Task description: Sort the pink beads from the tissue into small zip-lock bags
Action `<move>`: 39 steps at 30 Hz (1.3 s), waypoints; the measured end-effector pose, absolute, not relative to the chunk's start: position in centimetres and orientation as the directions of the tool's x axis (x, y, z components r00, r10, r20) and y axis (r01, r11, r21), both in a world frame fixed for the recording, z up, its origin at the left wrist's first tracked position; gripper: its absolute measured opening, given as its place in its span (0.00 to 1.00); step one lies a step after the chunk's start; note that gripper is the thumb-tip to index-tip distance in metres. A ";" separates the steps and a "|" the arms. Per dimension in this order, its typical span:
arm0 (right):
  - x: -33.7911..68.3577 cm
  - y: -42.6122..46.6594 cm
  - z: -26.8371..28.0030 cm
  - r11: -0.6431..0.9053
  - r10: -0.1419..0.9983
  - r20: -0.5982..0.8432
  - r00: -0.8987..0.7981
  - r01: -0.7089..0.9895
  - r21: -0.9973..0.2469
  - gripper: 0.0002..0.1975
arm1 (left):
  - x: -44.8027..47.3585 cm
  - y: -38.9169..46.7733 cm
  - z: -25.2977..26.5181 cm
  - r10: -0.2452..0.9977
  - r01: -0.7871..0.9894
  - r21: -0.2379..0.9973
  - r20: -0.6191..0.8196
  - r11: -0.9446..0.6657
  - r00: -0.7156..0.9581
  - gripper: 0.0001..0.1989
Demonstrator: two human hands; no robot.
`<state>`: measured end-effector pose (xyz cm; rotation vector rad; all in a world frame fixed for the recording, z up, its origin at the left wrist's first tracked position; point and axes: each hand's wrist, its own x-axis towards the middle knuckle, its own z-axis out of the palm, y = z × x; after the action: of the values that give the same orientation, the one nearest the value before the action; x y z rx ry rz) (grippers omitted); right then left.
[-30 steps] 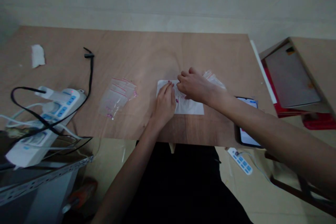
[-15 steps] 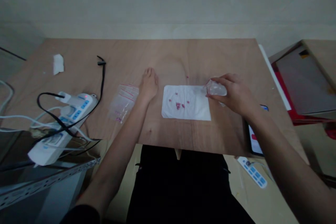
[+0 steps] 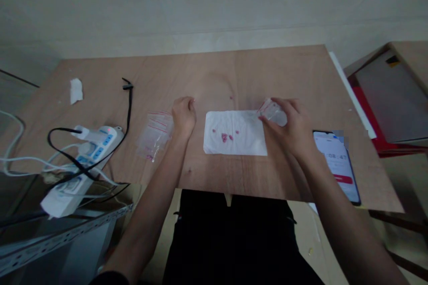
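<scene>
My right hand (image 3: 290, 124) grips a small clear zip bag (image 3: 274, 113) with red lines along its top, over the right end of a white paper sheet (image 3: 249, 136). Several small red bits (image 3: 224, 137) lie on that sheet, some of them clustered. My left hand (image 3: 183, 115) is closed, fingers curled in and thumb against them, left of the sheet; what it holds, if anything, is hidden. Close beside the left wrist lie flat zip bags (image 3: 157, 131) with red lines and a few pinkish bits at the bottom. One red bit (image 3: 231, 98) sits on bare wood behind the sheet.
At the left, a white power strip (image 3: 100, 142) carries plugs and tangled cables, and a black cable (image 3: 130, 102) runs across the wooden table (image 3: 160, 75). A scrap of white paper (image 3: 76, 91) lies at the back left. By my right forearm is a phone (image 3: 337, 164).
My left hand has gone from fingers stretched out to curled shut. One red bit near the sheet's back edge is gone. My right hand keeps the bag and has tilted; the phone shows more.
</scene>
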<state>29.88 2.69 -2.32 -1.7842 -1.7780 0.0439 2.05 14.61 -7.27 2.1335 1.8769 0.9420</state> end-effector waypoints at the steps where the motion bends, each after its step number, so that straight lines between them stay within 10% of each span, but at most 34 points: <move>1: 30.1 2.6 -2.6 0.034 0.908 0.393 0.145 0.910 -0.413 0.28 | 2.1 14.5 -7.3 0.933 0.841 0.498 0.359 -0.214 0.025 0.14; 9: 30.7 2.5 -4.3 -0.111 0.901 0.375 0.219 0.951 -0.289 0.44 | 3.1 13.4 -6.5 0.921 0.881 0.429 0.390 -0.199 0.018 0.12; 16: 24.8 8.5 -1.6 0.230 0.947 0.299 -0.118 0.898 -0.376 0.17 | 4.3 11.8 -5.1 0.969 0.956 0.293 0.243 -0.032 -0.042 0.19; 21: 21.1 13.0 -2.6 0.245 0.969 0.087 -0.229 0.901 -0.358 0.16 | 4.6 13.6 -4.6 0.986 0.976 0.214 0.166 -0.032 -0.004 0.17; 39: 17.7 15.6 -4.1 0.331 0.943 0.104 -0.315 0.872 -0.360 0.16 | 3.8 15.2 -4.4 0.992 0.991 0.099 0.100 -0.091 0.081 0.20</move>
<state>17.70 15.57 -4.06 -1.6271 -2.3049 0.3432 3.84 15.17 -4.40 2.3060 2.1138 0.2218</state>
